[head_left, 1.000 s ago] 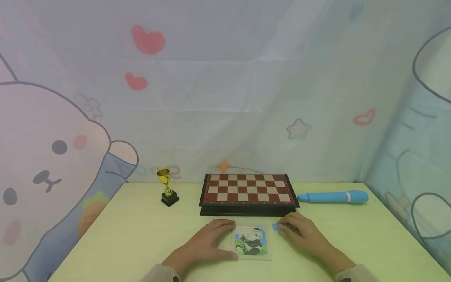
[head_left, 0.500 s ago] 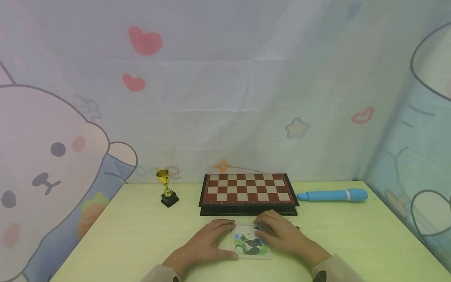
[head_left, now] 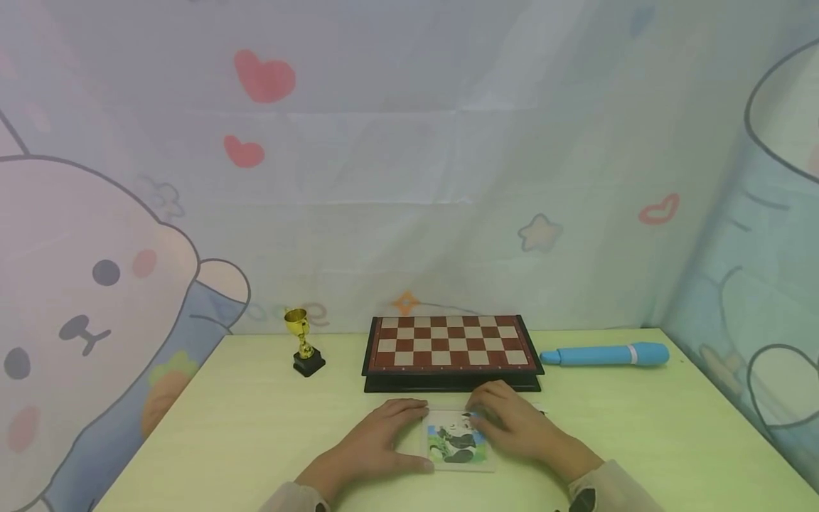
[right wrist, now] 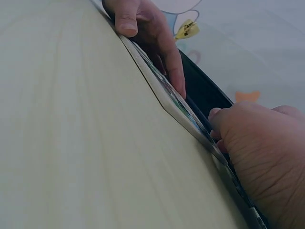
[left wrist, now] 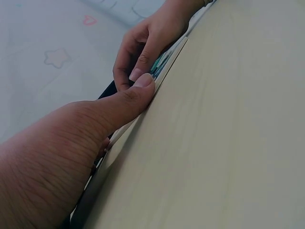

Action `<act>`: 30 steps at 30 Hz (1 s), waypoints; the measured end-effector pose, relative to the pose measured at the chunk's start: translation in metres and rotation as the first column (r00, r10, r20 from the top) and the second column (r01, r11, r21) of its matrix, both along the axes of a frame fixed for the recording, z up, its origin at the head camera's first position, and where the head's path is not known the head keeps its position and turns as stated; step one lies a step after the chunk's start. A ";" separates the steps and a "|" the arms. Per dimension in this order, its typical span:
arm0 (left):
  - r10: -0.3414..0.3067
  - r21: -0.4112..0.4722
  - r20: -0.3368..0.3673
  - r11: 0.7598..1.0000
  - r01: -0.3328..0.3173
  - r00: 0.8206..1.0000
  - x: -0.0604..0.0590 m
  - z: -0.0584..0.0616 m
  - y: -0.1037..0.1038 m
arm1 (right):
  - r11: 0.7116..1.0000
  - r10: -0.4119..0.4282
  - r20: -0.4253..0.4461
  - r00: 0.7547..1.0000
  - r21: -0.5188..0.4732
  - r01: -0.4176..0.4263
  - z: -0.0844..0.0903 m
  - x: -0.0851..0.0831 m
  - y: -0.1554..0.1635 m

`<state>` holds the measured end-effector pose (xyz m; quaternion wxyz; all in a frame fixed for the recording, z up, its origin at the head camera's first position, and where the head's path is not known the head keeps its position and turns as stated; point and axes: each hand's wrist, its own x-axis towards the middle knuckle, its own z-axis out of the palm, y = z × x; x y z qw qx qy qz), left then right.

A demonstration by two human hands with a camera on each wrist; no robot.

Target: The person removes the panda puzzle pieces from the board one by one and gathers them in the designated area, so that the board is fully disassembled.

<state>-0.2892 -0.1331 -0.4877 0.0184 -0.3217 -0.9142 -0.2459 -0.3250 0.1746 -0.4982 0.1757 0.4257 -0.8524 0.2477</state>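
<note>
A square panda jigsaw puzzle (head_left: pixel 456 444) in a pale frame lies on the table, its picture partly covered at the upper right. My left hand (head_left: pixel 384 442) grips the frame's left side, thumb by the near corner and fingers by the far one. In the left wrist view, the thumb (left wrist: pixel 126 102) lies along the frame's edge. My right hand (head_left: pixel 518 427) has curled fingers at the puzzle's upper right corner, where they pinch a small piece mostly hidden beneath them. In the right wrist view, the right hand (right wrist: pixel 262 143) is low beside the puzzle's edge (right wrist: pixel 174 112).
Just behind the puzzle sits a chessboard box (head_left: pixel 451 345) with red and white squares. A gold trophy cup (head_left: pixel 301 341) stands back left, and a blue microphone-like toy (head_left: pixel 604 355) lies back right. Small black-and-white bits (head_left: pixel 542 409) show past my right hand. A printed cloth (head_left: pixel 384 178) hangs behind.
My right hand has moved left from beside the puzzle to its upper right corner, bringing a blue-edged puzzle piece. My left hand has stayed on the frame.
</note>
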 end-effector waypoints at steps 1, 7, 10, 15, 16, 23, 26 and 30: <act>0.001 0.001 0.001 1.000 -0.001 1.000 0.000 0.000 0.000 | 1.000 0.003 0.000 1.000 -0.001 -0.003 0.000 0.000 0.000; -0.004 -0.003 0.012 1.000 0.005 1.000 0.000 0.001 0.001 | 1.000 0.013 0.006 1.000 0.009 -0.013 -0.001 0.000 0.002; -0.006 -0.003 0.019 1.000 0.006 1.000 -0.001 0.002 0.001 | 1.000 0.009 0.008 1.000 0.013 -0.009 0.000 0.001 0.002; -0.001 -0.003 0.027 1.000 0.001 1.000 0.000 0.000 0.001 | 1.000 0.010 0.029 1.000 0.016 -0.010 0.000 0.003 0.002; -0.001 -0.004 0.025 1.000 0.001 1.000 0.001 0.000 0.001 | 1.000 0.011 0.031 0.999 0.017 -0.011 0.000 0.003 0.002; -0.009 -0.007 0.001 1.000 0.009 1.000 0.001 0.005 0.002 | 0.999 0.021 -0.003 1.000 0.027 -0.021 0.002 0.003 0.003; -0.009 -0.009 -0.004 1.000 0.009 1.000 0.001 0.005 0.002 | 0.999 0.022 0.000 1.000 0.033 -0.022 0.002 0.002 0.002; -0.011 -0.003 -0.005 1.000 0.011 1.000 0.002 0.004 0.001 | 0.999 0.016 0.012 1.000 0.039 -0.017 0.001 0.001 0.002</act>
